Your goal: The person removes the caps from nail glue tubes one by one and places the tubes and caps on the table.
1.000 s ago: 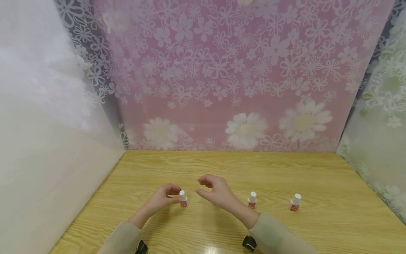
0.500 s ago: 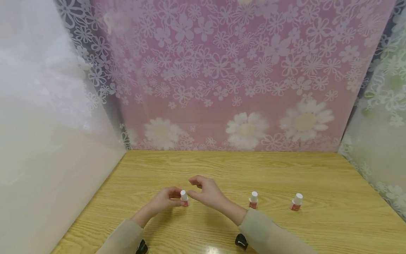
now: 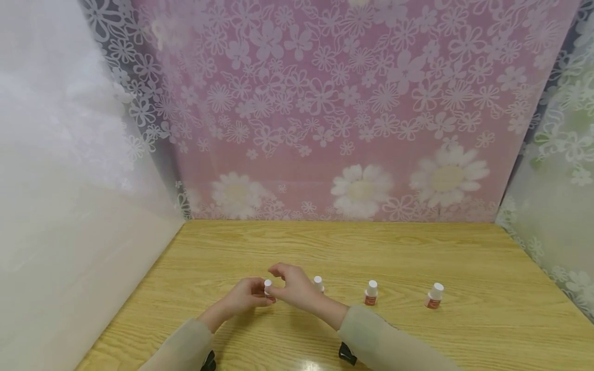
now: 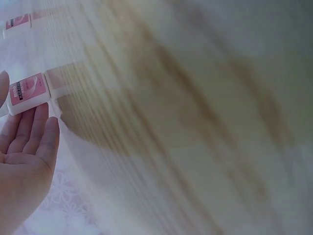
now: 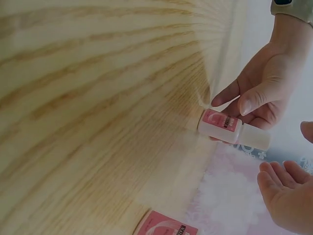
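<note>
A small white-capped bottle with a pink label point(image 3: 268, 284) stands at the left end of a row of similar ones. My left hand point(image 3: 241, 297) holds its lower body, the thumb in front and the fingers behind. The right wrist view shows the same bottle point(image 5: 222, 126) beside the left hand point(image 5: 266, 83), its cap uncovered. In the left wrist view the fingers point(image 4: 29, 132) lie against its side. My right hand point(image 3: 293, 288) hovers close by the cap with thumb and fingers spread apart; its fingers point(image 5: 281, 176) hold nothing in the right wrist view.
Another bottle point(image 3: 318, 282) stands partly hidden behind my right hand. Farther right are a third bottle point(image 3: 371, 292) and one more bottle point(image 3: 434, 296) on the wood-grain table point(image 3: 325, 242). A pink floral backdrop point(image 3: 287, 170) and side panels enclose the table.
My right hand has moved left to the bottle's cap, and the second bottle shows from behind it. My left thumb has come across the front of the leftmost bottle.
</note>
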A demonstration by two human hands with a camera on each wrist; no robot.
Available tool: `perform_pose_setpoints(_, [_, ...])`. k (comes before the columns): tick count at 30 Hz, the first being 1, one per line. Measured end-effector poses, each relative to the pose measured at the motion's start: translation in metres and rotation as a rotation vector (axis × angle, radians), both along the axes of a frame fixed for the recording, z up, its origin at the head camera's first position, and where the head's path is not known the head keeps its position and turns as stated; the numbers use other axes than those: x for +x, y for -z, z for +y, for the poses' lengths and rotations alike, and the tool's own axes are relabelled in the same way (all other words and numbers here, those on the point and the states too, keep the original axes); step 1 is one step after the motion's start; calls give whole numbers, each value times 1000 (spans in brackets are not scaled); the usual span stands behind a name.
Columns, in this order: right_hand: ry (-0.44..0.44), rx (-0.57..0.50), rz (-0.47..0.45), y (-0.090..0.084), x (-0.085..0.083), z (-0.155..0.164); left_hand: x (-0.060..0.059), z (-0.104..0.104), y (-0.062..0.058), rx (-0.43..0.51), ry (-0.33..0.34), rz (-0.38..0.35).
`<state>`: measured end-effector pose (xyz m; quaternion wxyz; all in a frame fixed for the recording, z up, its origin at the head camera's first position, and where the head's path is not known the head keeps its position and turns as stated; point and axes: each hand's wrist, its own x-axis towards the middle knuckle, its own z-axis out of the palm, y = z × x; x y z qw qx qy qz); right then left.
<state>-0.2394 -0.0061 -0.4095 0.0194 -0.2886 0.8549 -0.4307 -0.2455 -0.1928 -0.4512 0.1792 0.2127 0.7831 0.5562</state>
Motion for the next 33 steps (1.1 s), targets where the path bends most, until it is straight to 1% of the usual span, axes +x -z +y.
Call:
perform_pose_setpoints(5, [18,-6,-31,2,-3,-3,-2,1,1,-27,-21,1])
perform_pose_setpoints(10, [22,-35,-58,4,-6,-5,-1,3,0,-60,-41,30])
perform_pose_setpoints(12, [19,-48,-67,5,-6,-6,-1,3,0,-64,-45,29])
perform_pose_setpoints(17, [13,-80,-73,8,-6,-8,-1,3,1,-43,-48,5])
perform_pose_setpoints(24, [33,-96,-102,14,-6,-13,-1,3,2,7,-36,0])
perform_pose_setpoints(27, [37,-98,-107,16,-5,-14,-3,2,4,-11,-38,21])
perform_pose_setpoints(31, [37,-88,-85,17,-4,-13,-5,2,5,-53,-44,55])
perform_pose_setpoints(33, [38,-84,-73,18,-5,-14,-5,2,4,-60,-45,62])
